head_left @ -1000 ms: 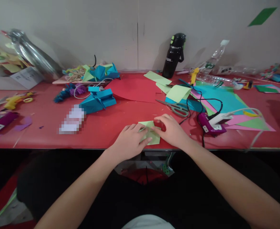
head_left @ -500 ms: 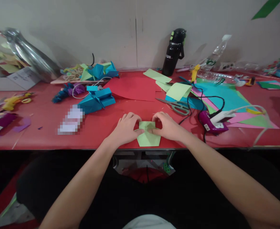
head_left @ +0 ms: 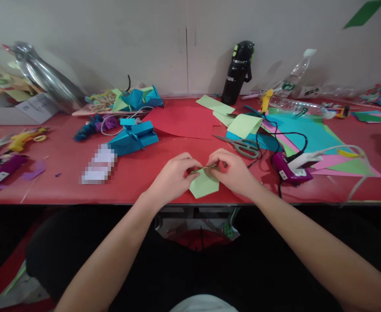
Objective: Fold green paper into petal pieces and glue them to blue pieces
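Observation:
A small piece of light green folded paper (head_left: pixel 205 185) is near the front edge of the red table, its lower end pointed. My left hand (head_left: pixel 178 174) pinches its upper left edge between thumb and fingers. At the upper right edge, my right hand (head_left: pixel 231 170) grips the same paper with thumb and fingertips. The paper's top edge is raised between the two hands, and the fingertips partly hide it.
Scissors (head_left: pixel 247 148) and a purple power strip (head_left: pixel 291 169) with cables lie to the right. Blue folded paper (head_left: pixel 135 138) sits to the left, red paper (head_left: pixel 183 121) behind. A black bottle (head_left: pixel 237 73) stands at the back beside light green sheets (head_left: pixel 244 125).
The green paper's top edge has been lifted and the sheet turned slightly. Both hands have shifted up to that edge, with their fingers now closed on it. The camera view has moved slightly.

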Demonstrator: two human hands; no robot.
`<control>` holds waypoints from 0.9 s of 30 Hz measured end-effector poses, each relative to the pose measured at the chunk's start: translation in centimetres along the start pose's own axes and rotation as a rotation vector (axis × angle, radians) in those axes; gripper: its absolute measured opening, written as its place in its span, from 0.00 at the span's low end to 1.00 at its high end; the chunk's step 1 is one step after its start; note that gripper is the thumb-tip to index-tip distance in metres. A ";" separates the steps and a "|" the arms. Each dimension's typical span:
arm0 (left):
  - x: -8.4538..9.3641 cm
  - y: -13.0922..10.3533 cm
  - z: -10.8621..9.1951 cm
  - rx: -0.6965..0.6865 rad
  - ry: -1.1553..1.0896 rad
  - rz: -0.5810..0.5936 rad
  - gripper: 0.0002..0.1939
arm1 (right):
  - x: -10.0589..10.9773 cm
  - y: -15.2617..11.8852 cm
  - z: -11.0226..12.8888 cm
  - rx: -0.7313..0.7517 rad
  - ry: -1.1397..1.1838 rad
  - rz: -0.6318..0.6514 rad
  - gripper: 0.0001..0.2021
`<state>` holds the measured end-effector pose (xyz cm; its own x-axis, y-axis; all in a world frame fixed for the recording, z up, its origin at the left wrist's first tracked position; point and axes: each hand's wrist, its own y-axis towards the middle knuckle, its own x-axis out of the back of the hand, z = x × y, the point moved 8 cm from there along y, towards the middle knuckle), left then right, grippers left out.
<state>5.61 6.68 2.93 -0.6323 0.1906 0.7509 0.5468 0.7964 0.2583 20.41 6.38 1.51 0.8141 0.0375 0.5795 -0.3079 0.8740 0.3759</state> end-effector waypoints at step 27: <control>-2.8 -0.8 1.7 0.040 0.095 0.094 0.11 | -2.0 -0.1 -2.2 0.014 -0.084 0.270 0.11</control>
<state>5.98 6.51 -0.38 -0.5233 0.2120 0.8254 0.5781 0.7999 0.1611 19.91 7.32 -1.28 0.6583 0.2278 0.7175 -0.5155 0.8310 0.2091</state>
